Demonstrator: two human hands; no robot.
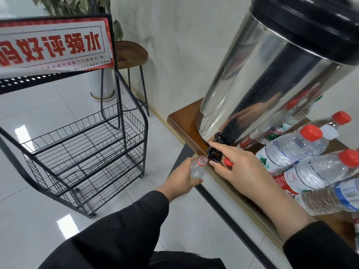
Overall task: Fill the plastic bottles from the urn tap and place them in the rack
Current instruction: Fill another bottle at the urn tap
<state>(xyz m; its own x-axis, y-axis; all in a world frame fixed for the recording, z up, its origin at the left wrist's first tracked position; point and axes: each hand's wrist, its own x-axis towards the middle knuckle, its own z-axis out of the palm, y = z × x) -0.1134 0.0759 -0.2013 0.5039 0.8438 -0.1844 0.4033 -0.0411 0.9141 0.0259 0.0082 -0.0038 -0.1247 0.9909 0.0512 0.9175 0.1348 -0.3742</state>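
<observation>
Bottle [197, 168] under tap [214, 153] (past table edge).

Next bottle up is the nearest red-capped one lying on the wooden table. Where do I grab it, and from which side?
Grip the red-capped bottle round its clear ribbed middle, between label and shoulder, coming down from above. It lies on its side on the wooden table with other bottles close alongside, so only its upper side is free for the fingers. The cap end is too narrow for a steady hold.

Black long sleeves [124, 226] cover both forearms to the wrists; hands bare.
</observation>
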